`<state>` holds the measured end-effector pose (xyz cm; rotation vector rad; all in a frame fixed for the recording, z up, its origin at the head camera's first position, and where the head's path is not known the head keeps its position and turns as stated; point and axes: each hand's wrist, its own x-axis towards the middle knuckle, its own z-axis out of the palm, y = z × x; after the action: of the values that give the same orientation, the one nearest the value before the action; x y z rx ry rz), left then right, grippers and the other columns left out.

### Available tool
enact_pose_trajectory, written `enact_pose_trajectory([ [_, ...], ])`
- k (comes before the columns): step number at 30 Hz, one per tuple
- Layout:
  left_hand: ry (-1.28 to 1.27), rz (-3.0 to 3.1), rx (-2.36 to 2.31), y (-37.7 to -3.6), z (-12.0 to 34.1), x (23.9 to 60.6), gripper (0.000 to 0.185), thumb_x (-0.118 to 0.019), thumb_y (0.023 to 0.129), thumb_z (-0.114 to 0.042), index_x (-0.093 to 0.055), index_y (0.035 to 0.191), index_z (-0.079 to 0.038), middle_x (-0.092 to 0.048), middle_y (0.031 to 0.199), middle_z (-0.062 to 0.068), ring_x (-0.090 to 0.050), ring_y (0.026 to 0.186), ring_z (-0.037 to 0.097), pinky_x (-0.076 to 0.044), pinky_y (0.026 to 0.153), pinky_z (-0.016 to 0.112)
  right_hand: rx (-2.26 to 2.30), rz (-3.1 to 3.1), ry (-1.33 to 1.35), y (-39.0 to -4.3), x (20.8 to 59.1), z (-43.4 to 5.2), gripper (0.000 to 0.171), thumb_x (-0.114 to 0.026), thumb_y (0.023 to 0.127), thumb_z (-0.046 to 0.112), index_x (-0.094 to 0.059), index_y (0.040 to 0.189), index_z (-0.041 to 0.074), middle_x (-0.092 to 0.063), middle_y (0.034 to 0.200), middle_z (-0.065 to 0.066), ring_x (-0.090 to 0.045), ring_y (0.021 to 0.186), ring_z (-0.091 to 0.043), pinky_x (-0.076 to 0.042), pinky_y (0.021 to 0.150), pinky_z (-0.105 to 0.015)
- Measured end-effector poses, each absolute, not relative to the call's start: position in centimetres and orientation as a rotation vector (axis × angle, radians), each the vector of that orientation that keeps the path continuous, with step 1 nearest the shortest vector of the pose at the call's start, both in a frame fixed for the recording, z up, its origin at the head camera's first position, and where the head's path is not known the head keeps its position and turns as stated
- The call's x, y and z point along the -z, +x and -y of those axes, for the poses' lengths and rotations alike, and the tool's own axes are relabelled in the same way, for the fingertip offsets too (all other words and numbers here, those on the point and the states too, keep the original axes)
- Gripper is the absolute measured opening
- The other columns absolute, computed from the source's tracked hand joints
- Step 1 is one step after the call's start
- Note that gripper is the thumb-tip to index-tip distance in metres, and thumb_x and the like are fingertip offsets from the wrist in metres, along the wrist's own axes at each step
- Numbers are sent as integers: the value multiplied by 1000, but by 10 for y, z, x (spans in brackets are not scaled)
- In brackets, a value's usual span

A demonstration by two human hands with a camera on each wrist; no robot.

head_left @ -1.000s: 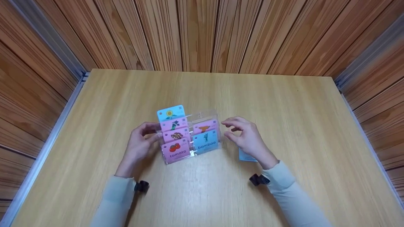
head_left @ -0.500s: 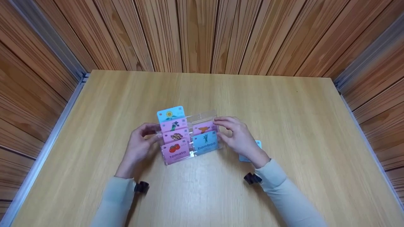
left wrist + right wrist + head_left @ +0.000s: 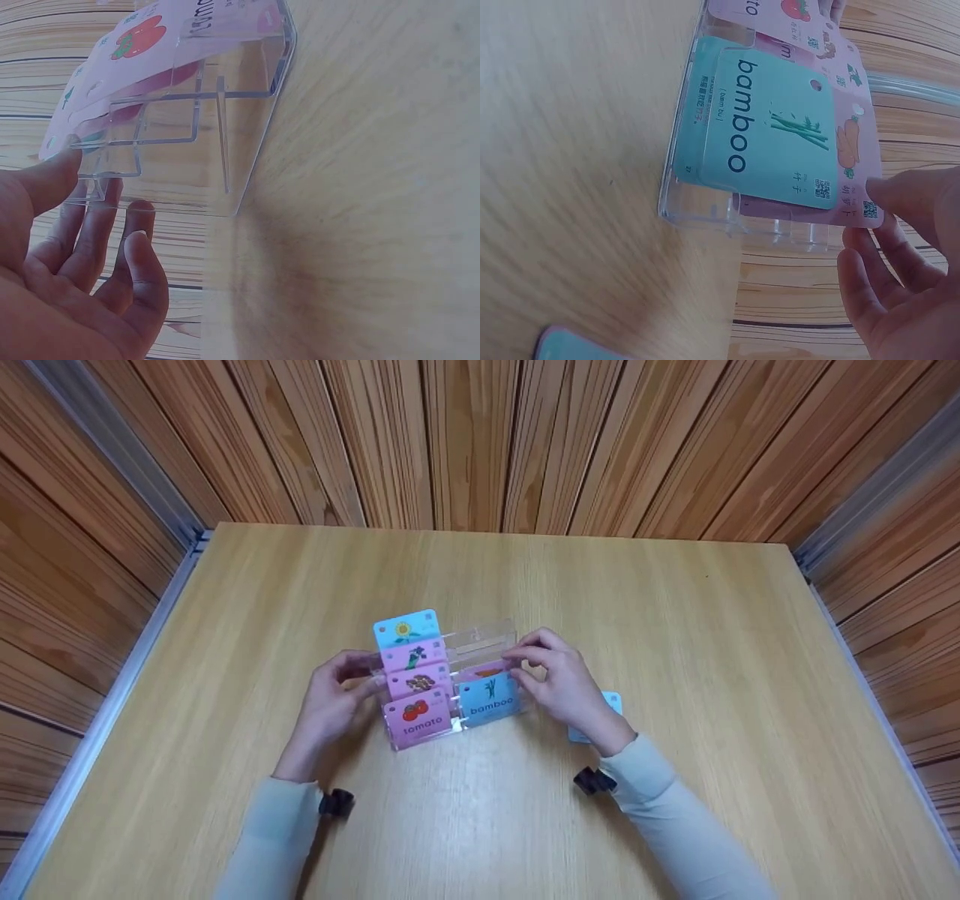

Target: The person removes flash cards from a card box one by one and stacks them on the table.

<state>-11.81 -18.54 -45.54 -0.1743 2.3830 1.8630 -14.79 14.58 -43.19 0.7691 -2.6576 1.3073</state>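
Note:
A clear stepped card holder (image 3: 476,641) stands on the table, bearing picture cards in two columns. My left hand (image 3: 328,706) grips its left side, thumb in front and fingers behind, as the left wrist view shows. Between the thumb and fingers of my right hand (image 3: 561,682) is the corner of a pink carrot card (image 3: 847,142). That card stands behind the blue bamboo card (image 3: 489,699), which hides its lower part. The left column has a pink tomato card (image 3: 417,720) in front, two pink cards behind it and a blue sunflower card (image 3: 406,628) at the top.
A blue card (image 3: 613,702) lies on the table, partly covered by my right wrist. The wooden table (image 3: 675,615) extends around the holder, with plank-patterned walls (image 3: 465,450) at the back and sides. Above the carrot card, bare clear tiers of the holder show.
My right hand has come left to the holder and taken the carrot card's corner. The card has shifted lower behind the bamboo card. My left hand stays in place.

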Motion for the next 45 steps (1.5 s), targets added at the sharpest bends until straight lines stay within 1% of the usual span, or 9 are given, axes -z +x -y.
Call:
enact_pose_trajectory([
  [5, -183, -2394, -1853, -119, 184, 455, 32, -70, 95, -14, -61, 125, -11, -60, 123, 6, -52, 117, 22, -39, 103, 43, -1318, 2638, 743, -149, 433, -143, 18, -73, 87, -3, -76, 101, 8, -57, 100, 2, -63, 95, -14, -55, 82, -29],
  [9, -199, -2395, -1847, -118, 182, 453, 33, -70, 94, -14, -61, 126, -11, -60, 124, 6, -52, 118, 22, -38, 104, 42, -1356, 2630, 733, -150, 435, -141, 17, -73, 86, -6, -75, 97, 8, -57, 95, 2, -64, 92, -13, -55, 80, -24],
  [17, -192, -2393, -1844, -118, 183, 453, 34, -70, 95, -16, -60, 127, -11, -59, 126, 5, -51, 120, 23, -36, 105, 44, -1394, 2649, 711, -153, 436, -141, 16, -72, 88, -4, -75, 98, 8, -57, 95, 3, -63, 93, -13, -55, 81, -24],
  [29, -205, -2402, -1848, -118, 184, 456, 30, -71, 94, -16, -62, 123, -16, -60, 122, 1, -52, 117, 21, -36, 104, 46, -1403, 2650, 719, -151, 433, -142, 19, -69, 90, -5, -74, 98, 11, -57, 95, 5, -62, 96, -12, -54, 84, -26],
  [32, -201, -2398, -1859, -118, 183, 455, 31, -71, 94, -15, -62, 123, -15, -60, 122, 2, -52, 117, 21, -37, 103, 45, -1415, 2621, 723, -150, 432, -143, 19, -69, 89, -6, -74, 98, 10, -57, 95, 5, -62, 97, -12, -54, 85, -26],
  [38, -207, -2405, -1858, -119, 183, 456, 33, -71, 94, -16, -61, 125, -12, -60, 123, 5, -52, 117, 22, -38, 103, 43, -1405, 2517, 767, -149, 429, -145, 19, -70, 87, -9, -74, 95, 8, -58, 93, 4, -63, 93, -12, -55, 83, -27],
  [45, -227, -2387, -1857, -119, 183, 455, 32, -71, 94, -16, -61, 124, -14, -60, 123, 3, -51, 118, 21, -38, 103, 43, -1405, 2449, 799, -146, 425, -147, 18, -69, 87, -10, -74, 95, 6, -57, 93, 4, -63, 93, -11, -54, 84, -27],
])
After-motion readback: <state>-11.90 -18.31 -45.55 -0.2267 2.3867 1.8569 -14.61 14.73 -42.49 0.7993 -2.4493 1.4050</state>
